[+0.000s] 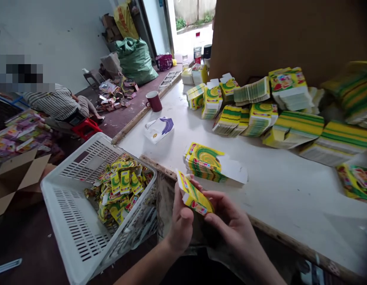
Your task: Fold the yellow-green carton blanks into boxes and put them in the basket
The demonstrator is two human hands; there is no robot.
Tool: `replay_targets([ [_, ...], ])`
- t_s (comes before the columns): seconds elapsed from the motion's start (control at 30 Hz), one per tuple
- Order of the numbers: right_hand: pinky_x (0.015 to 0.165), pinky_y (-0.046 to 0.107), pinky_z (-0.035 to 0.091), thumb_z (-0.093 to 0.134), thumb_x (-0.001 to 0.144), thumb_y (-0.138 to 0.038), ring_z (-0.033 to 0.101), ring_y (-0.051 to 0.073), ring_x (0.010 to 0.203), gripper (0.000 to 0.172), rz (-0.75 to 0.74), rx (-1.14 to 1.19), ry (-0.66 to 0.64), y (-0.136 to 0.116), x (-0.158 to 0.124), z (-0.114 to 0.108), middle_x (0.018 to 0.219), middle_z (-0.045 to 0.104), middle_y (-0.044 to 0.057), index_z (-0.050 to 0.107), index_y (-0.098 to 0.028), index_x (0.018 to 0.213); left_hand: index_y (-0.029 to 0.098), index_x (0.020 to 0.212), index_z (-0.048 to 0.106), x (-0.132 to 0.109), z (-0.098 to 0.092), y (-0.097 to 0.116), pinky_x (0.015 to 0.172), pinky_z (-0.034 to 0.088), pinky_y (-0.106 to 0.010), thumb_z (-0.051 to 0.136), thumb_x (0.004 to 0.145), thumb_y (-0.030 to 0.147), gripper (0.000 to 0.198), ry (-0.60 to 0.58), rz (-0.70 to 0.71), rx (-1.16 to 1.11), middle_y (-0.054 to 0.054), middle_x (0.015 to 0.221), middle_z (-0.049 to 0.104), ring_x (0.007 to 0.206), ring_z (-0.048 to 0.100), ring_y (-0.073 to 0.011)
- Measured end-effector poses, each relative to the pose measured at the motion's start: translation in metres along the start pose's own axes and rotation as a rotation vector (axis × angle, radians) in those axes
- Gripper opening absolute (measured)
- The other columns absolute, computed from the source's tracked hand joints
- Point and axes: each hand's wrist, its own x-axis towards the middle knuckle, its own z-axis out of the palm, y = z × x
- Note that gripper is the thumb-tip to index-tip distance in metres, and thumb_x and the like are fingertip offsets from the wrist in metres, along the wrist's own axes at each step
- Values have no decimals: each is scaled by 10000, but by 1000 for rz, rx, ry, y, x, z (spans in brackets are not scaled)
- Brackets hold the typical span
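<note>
Between my hands, just over the table's near edge, is a small yellow and green printed carton (198, 198), with a white flap standing up at its far left end. My left hand (182, 221) wraps around its left side, fingers partly behind it. The thumb and fingers of my right hand (227, 215) pinch its right end. Right beyond them on the table lies a stack of flat cartons (203, 160) of the same print, with a white flap sticking out to the right.
A white plastic basket (61, 209) with small yellow cartons (121, 186) stands left of the table (278, 182). Piles of flat cartons (260, 118) line the table's back. A tissue pack (159, 128) and maroon mug (154, 101) are at its left. A person (57, 103) sits far left.
</note>
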Motion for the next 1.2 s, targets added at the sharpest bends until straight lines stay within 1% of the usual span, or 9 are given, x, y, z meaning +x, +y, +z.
replay_targets([
  [0.17,728,190,502,507,960,-256,654,119,829,182,-166,-225,8,1,-5,-21,949,701,-15,622,-297,1095,213,922,743,6,-21,15,737,499,-229,702,860,333,142,-108,1,192,0,807,737,760,649,-143],
  [0.37,698,260,502,476,957,-145,627,158,819,303,-416,-667,-214,-20,-11,-41,930,696,12,626,-300,1168,186,1360,533,25,-40,59,996,444,-472,541,644,860,984,-524,-158,344,-180,1323,612,1175,585,-360],
  [0.5,916,427,448,552,937,-197,603,203,849,213,-511,-800,-306,-26,-17,-30,859,698,-12,664,-307,1080,217,1304,503,13,-28,56,931,486,-407,861,598,476,833,-808,-268,753,-93,1215,645,1069,614,-309],
  [0.6,1167,465,222,603,893,-139,516,226,1202,480,-541,-760,-38,-16,-24,-23,1242,611,46,521,-303,1336,227,1293,428,0,-20,42,849,512,-322,779,699,275,693,-726,-235,756,-44,1127,639,976,628,-234],
  [0.7,1164,423,286,670,868,-304,373,243,1381,737,-352,-381,268,-2,-29,-18,1505,382,79,276,-321,1491,262,1336,261,-9,-18,31,805,513,-312,745,719,231,785,-546,-82,900,-49,1139,605,940,625,-211],
  [0.83,1136,418,352,503,959,-436,458,223,1347,455,98,140,60,4,-23,-7,1479,476,46,447,-337,1399,287,1213,238,-15,-17,18,688,499,-306,640,729,195,636,-563,213,983,-26,1028,559,812,615,-194],
  [0.93,1154,431,327,501,949,-485,459,239,1352,472,254,282,-73,3,-17,-2,1470,501,51,500,-306,1385,278,1102,288,-15,-14,15,652,478,-311,611,682,168,541,-607,195,1007,-16,968,540,769,602,-201],
  [1.07,1196,476,239,512,910,-570,336,268,1436,665,83,122,-92,6,-16,-2,1576,348,63,336,-307,1495,262,1106,289,-11,-12,16,645,477,-322,621,668,145,562,-623,-38,1007,7,883,561,719,588,-200],
  [1.2,1194,460,257,468,970,-251,323,219,1446,571,-165,-176,-88,12,-17,-4,1585,330,42,292,-345,1505,224,1332,114,-13,-18,7,804,518,-403,582,657,80,835,-609,70,1005,-125,1172,499,999,587,-271],
])
